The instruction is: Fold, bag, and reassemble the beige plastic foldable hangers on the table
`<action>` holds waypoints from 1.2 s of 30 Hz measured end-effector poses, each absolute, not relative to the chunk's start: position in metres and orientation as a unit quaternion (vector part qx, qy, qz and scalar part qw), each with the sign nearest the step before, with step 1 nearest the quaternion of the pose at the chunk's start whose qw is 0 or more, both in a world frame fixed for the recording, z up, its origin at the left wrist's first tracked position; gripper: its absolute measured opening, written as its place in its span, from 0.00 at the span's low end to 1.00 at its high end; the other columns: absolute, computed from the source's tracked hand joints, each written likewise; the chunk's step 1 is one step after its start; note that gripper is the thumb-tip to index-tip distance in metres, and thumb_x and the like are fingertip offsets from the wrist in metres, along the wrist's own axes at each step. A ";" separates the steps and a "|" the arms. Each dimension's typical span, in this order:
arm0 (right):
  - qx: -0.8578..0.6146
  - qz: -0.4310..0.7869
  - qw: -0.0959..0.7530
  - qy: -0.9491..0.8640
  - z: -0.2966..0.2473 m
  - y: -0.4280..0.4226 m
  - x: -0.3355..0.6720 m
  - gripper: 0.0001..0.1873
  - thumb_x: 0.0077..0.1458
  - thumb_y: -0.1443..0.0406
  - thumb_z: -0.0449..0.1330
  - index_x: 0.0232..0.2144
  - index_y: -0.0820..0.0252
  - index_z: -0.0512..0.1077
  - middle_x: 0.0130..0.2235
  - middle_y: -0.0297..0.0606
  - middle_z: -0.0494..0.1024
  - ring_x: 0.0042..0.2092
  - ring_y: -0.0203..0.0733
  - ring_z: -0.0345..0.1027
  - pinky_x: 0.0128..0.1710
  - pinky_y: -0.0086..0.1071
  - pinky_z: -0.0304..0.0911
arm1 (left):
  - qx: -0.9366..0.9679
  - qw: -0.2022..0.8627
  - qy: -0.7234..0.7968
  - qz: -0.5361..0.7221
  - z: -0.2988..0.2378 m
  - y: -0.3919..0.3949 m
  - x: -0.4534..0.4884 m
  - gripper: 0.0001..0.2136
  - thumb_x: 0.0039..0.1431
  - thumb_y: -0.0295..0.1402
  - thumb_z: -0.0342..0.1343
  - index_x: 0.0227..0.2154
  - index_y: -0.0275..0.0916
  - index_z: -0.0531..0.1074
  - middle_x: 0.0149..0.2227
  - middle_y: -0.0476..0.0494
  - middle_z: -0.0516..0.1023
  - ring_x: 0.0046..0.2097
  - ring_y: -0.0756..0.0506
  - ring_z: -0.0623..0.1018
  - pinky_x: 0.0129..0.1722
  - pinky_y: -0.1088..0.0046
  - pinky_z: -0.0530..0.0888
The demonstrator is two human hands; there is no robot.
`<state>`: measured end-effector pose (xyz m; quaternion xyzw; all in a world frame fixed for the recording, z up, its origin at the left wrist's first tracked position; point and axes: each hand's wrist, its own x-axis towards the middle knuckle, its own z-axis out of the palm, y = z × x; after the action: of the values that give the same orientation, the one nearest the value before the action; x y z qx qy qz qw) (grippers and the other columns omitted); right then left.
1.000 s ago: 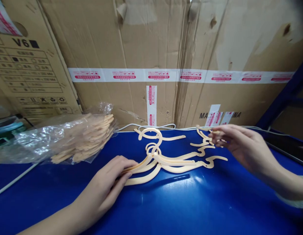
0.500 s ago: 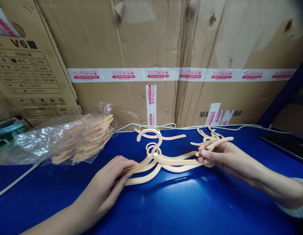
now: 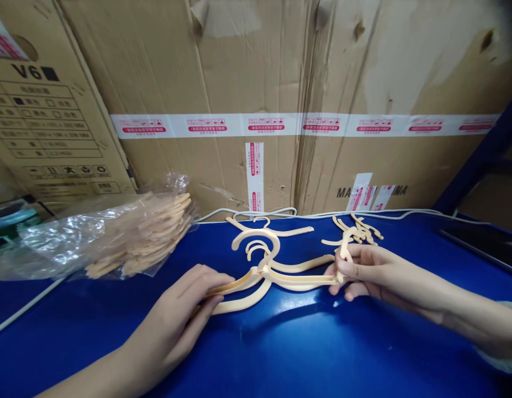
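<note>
A cream plastic clothes hanger point(image 3: 297, 278) is held up in front of me, its hook pointing upward. My left hand point(image 3: 179, 312) is closed around the hanger's left arm. At the tip of the right arm, my right hand point(image 3: 369, 271) pinches a small curved cream hanger piece point(image 3: 346, 243), which stands nearly upright against that tip. Whether the two are joined I cannot tell. Similar hangers point(image 3: 247, 304) lie just under and behind the held one, partly hidden. Farther back rests another hanger point(image 3: 295, 232).
Several loose curved pieces point(image 3: 369, 229) lie behind my right hand. To the left is a clear plastic bag point(image 3: 98, 232) of cream parts. A white cable point(image 3: 388, 214) runs along the back of the blue table point(image 3: 305, 354), before large cardboard boxes point(image 3: 256, 66). A dark flat device point(image 3: 483, 249) lies at right.
My right hand has turned the curved piece from lying sideways to nearly upright and brought it to the hanger's right tip. The left hand keeps its hold; the hanger shifted slightly.
</note>
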<state>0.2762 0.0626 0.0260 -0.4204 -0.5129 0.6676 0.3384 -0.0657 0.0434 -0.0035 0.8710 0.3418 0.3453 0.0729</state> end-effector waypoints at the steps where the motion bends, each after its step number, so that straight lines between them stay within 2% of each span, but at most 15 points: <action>1: -0.422 0.668 0.337 -0.511 0.026 0.062 0.276 0.17 0.49 0.58 0.71 0.28 0.62 0.69 0.34 0.39 0.78 0.36 0.37 0.76 0.32 0.25 0.71 | 0.872 0.071 0.340 0.345 -0.003 0.043 -0.066 0.14 0.67 0.23 0.44 0.49 0.44 0.68 0.41 0.44 0.75 0.41 0.46 0.76 0.39 0.73 0.73; 8: -0.451 0.659 0.336 -0.500 0.025 0.059 0.272 0.21 0.40 0.60 0.75 0.26 0.62 0.67 0.31 0.39 0.78 0.33 0.37 0.74 0.28 0.24 0.69 | 0.886 0.071 0.306 0.341 -0.005 0.043 -0.066 0.16 0.66 0.20 0.44 0.50 0.42 0.68 0.42 0.44 0.73 0.42 0.47 0.75 0.41 0.74 0.73; 12: -0.469 0.634 0.348 -0.507 0.026 0.058 0.269 0.22 0.38 0.59 0.75 0.25 0.61 0.66 0.27 0.37 0.77 0.30 0.37 0.73 0.24 0.24 0.68 | 0.890 0.082 0.296 0.336 -0.005 0.043 -0.067 0.17 0.66 0.19 0.43 0.51 0.42 0.67 0.42 0.44 0.72 0.42 0.48 0.74 0.42 0.76 0.73; 16: -0.481 0.621 0.359 -0.504 0.027 0.058 0.268 0.23 0.36 0.60 0.76 0.24 0.61 0.65 0.26 0.35 0.75 0.29 0.36 0.73 0.24 0.25 0.70 | 0.892 0.088 0.299 0.328 -0.005 0.044 -0.068 0.16 0.67 0.19 0.43 0.51 0.42 0.67 0.43 0.44 0.72 0.43 0.48 0.74 0.44 0.75 0.72; 21: -0.476 0.576 0.391 -0.536 0.024 0.058 0.267 0.23 0.37 0.57 0.75 0.24 0.60 0.66 0.26 0.35 0.76 0.27 0.37 0.73 0.24 0.27 0.71 | 0.891 0.095 0.302 0.325 -0.004 0.044 -0.067 0.16 0.67 0.20 0.43 0.51 0.43 0.66 0.42 0.44 0.72 0.43 0.47 0.74 0.42 0.74 0.73; 27: -0.486 0.500 0.441 -0.565 0.022 0.057 0.266 0.24 0.38 0.52 0.75 0.25 0.59 0.67 0.20 0.34 0.75 0.22 0.38 0.71 0.22 0.30 0.70 | 0.889 0.085 0.328 0.309 -0.005 0.042 -0.067 0.17 0.68 0.23 0.42 0.55 0.44 0.63 0.40 0.45 0.73 0.39 0.48 0.75 0.39 0.75 0.73; 33: -0.468 0.491 0.487 -0.550 0.021 0.055 0.265 0.20 0.43 0.52 0.72 0.28 0.60 0.70 0.27 0.38 0.78 0.27 0.40 0.73 0.26 0.32 0.71 | 0.881 0.072 0.355 0.304 -0.007 0.043 -0.067 0.15 0.68 0.26 0.44 0.54 0.45 0.63 0.38 0.46 0.74 0.37 0.48 0.76 0.37 0.74 0.73; 36: -0.457 0.456 0.559 -0.520 0.026 0.057 0.270 0.16 0.45 0.54 0.70 0.27 0.59 0.74 0.32 0.39 0.78 0.34 0.42 0.72 0.29 0.31 0.69 | 0.877 0.083 0.361 0.306 -0.004 0.040 -0.064 0.12 0.68 0.27 0.44 0.50 0.43 0.65 0.37 0.46 0.74 0.36 0.47 0.76 0.36 0.74 0.73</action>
<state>0.2699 0.0574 0.0255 -0.4572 -0.5197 0.4562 0.5593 -0.0641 0.0398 -0.0035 0.8769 0.3614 0.3057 0.0829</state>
